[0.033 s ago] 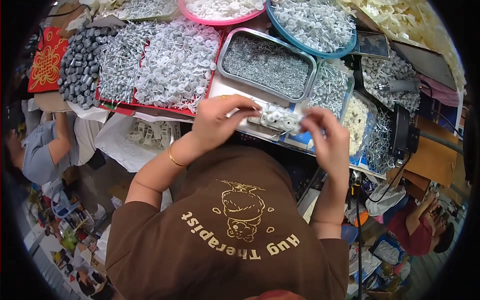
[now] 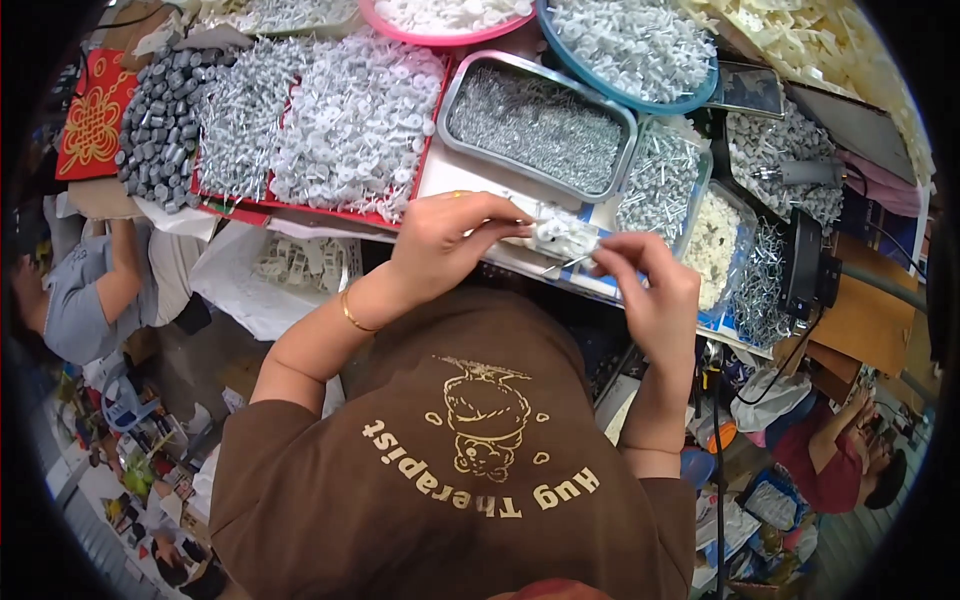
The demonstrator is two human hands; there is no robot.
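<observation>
A small white plastic assembly [image 2: 562, 238] with rounded raised parts is stretched between my two hands, above the table's near edge. My left hand [image 2: 445, 240] is closed, thumb and forefinger pinching its left end. On the other side, my right hand [image 2: 655, 280] pinches the right end between thumb and fingertips. A thin metal pin [image 2: 568, 265] shows just below the assembly, close to my right fingertips; I cannot tell whether it is attached. Beyond my hands stands a metal tray [image 2: 628, 150] full of small silvery metal pieces.
Red trays [image 2: 433, 150] of white-headed pins lie at left, beside grey cylinders [image 2: 160, 125]. Pink [image 2: 440, 40] and blue [image 2: 640, 98] basins stand behind. Clear containers [image 2: 708, 165] of parts and a black device [image 2: 808, 265] are at right. Other people [image 2: 85, 290] sit nearby.
My right fingers, blurred before, are now steady in a pinch at the assembly's right end. The assembly looks tilted differently, and my left hand keeps its grip.
</observation>
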